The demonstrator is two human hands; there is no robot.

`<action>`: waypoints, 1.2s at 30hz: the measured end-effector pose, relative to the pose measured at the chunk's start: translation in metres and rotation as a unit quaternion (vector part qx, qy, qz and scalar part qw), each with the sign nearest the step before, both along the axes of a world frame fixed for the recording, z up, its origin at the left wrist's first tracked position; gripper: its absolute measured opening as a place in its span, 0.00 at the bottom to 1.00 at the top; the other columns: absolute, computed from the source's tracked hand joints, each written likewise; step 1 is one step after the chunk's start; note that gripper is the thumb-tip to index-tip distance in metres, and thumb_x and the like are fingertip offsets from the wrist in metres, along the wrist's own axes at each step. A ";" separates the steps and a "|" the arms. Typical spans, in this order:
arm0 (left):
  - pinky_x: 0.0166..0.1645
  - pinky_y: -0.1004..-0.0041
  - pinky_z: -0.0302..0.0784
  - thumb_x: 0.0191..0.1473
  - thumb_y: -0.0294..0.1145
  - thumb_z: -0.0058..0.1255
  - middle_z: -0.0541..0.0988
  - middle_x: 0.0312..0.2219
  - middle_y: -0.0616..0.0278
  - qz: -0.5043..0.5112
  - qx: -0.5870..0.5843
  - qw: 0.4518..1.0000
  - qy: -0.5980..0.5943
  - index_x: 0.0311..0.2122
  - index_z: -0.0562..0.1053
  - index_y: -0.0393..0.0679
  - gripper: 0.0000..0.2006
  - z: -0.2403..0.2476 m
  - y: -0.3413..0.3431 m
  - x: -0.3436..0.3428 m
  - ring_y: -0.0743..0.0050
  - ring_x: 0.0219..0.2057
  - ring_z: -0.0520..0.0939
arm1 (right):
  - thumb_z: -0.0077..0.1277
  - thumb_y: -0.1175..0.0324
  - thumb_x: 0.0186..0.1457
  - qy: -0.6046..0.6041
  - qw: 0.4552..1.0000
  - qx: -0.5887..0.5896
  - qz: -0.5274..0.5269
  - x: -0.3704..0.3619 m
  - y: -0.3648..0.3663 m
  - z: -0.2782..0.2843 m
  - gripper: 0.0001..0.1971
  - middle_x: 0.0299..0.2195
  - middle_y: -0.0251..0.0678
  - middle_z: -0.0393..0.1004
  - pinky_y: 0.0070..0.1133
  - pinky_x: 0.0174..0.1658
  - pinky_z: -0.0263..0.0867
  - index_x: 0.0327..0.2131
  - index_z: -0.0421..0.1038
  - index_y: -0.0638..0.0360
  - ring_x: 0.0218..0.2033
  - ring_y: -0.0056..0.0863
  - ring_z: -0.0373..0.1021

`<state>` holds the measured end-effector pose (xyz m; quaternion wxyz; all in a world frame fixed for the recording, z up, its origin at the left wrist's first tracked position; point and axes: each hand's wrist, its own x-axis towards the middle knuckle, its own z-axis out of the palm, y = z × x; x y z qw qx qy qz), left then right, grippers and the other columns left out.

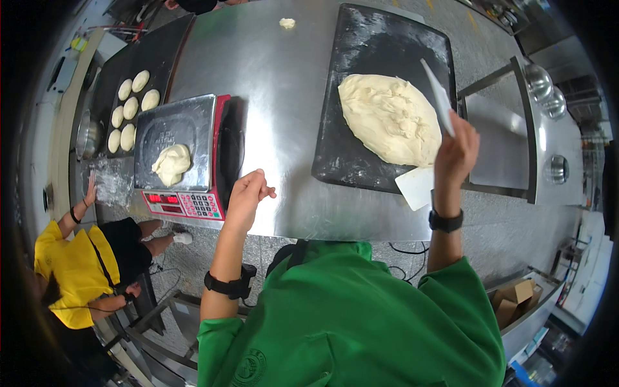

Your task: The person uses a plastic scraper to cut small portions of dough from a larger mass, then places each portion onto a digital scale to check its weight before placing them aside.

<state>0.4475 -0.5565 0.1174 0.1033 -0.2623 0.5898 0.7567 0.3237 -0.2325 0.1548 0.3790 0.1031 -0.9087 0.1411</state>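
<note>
My right hand [457,149] is closed round a white dough scraper [440,97], its blade raised above the right side of a dark tray [387,45]. A large, lumpy mass of pale dough [388,116] lies on that tray, just left of the hand. A second white flat scraper [416,186] sits at the tray's near right corner, partly covered by my right wrist. My left hand [248,197] hovers at the table's near edge with curled fingers, no object showing in it. To its left, a piece of dough [172,165] rests on a red digital scale [222,148].
Several oval dough pieces [131,106] lie on a dark tray [161,45] at the far left. A dough scrap [287,23] is on the steel table [284,84]. A co-worker in yellow [84,258] stands left. Metal bowls [538,80] are on the right-hand table.
</note>
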 end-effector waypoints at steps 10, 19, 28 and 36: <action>0.36 0.78 0.68 0.45 0.24 0.42 0.69 0.22 0.66 0.085 -0.016 0.993 0.077 0.29 0.65 0.41 0.03 0.008 -0.044 0.057 0.80 0.27 0.71 | 0.41 0.73 0.46 0.014 0.997 0.009 -0.077 0.015 0.010 0.006 0.10 0.31 0.44 0.68 0.25 0.31 0.61 0.33 0.67 0.66 0.27 0.37 0.64; 0.35 0.78 0.70 0.44 0.21 0.43 0.70 0.23 0.65 0.258 0.028 0.963 0.074 0.26 0.62 0.42 0.04 -0.021 -0.074 0.157 0.78 0.26 0.72 | 0.40 0.69 0.50 -0.158 0.927 -0.296 0.166 0.065 -0.155 0.022 0.12 0.29 0.39 0.70 0.18 0.33 0.61 0.35 0.65 0.69 0.30 0.22 0.65; 0.35 0.78 0.70 0.44 0.20 0.42 0.70 0.25 0.61 0.402 0.064 0.912 0.057 0.24 0.61 0.43 0.05 -0.044 -0.096 0.224 0.77 0.25 0.72 | 0.40 0.67 0.51 -0.234 0.800 -0.372 0.409 0.115 -0.276 0.038 0.14 0.33 0.38 0.67 0.16 0.37 0.59 0.37 0.62 0.70 0.33 0.21 0.64; 0.33 0.79 0.68 0.43 0.24 0.45 0.70 0.20 0.66 0.471 0.091 0.872 0.100 0.23 0.61 0.43 0.05 -0.059 -0.109 0.243 0.79 0.24 0.72 | 0.39 0.68 0.51 -0.274 0.840 -0.289 0.368 0.129 -0.297 0.032 0.13 0.34 0.38 0.67 0.17 0.37 0.59 0.37 0.62 0.69 0.32 0.22 0.64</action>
